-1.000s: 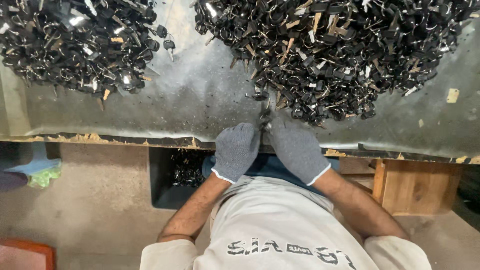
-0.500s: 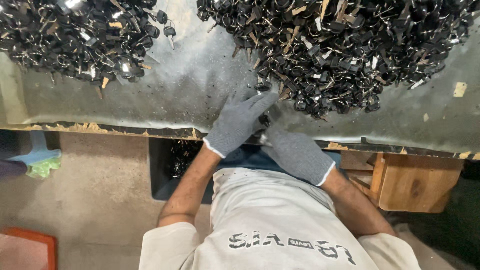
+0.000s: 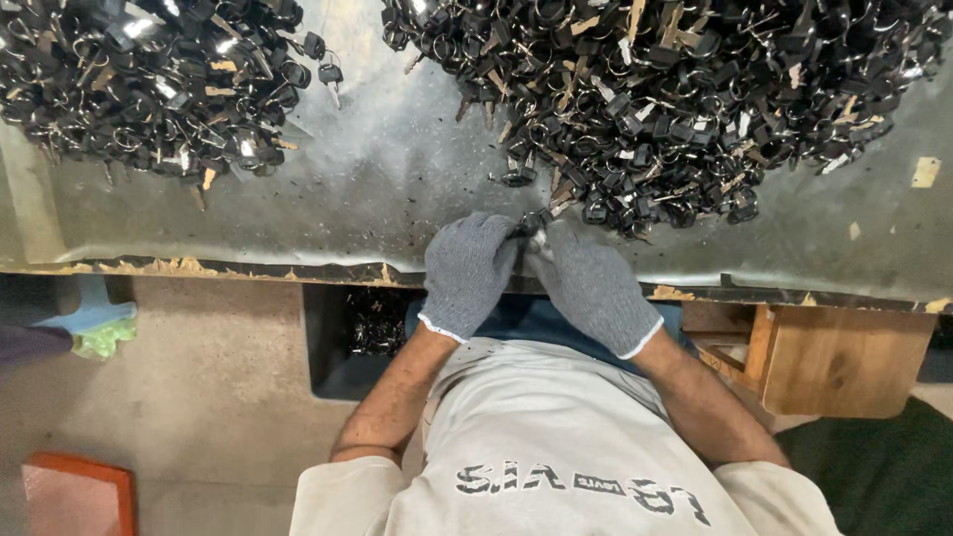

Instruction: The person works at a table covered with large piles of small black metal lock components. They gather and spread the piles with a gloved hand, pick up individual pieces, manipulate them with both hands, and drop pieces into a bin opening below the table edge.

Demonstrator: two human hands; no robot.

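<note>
Grey, scuffed metal worktable (image 3: 328,199) carries two heaps of black-headed keys on rings (left heap (image 3: 149,89), right heap (image 3: 675,99)). Grey-gloved left hand (image 3: 467,268) and right hand (image 3: 591,283) together pinch one small key piece (image 3: 533,222) at the near edge, seemingly mid-assembly; careful fingertip alignment comes next.

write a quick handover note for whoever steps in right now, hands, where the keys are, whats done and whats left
Left hand: gloved, at the table's near edge, fingertips closed on a small black key piece.
Right hand: gloved, pinching the same piece from the other side.
Large pile of black keys and rings lies just beyond the hands; a second pile sits far left.
A dark bin below the table edge holds some black pieces.
Done: one piece is out of the large pile and in hand.
Left: both piles are still big; which one is finished cannot be told.
</note>
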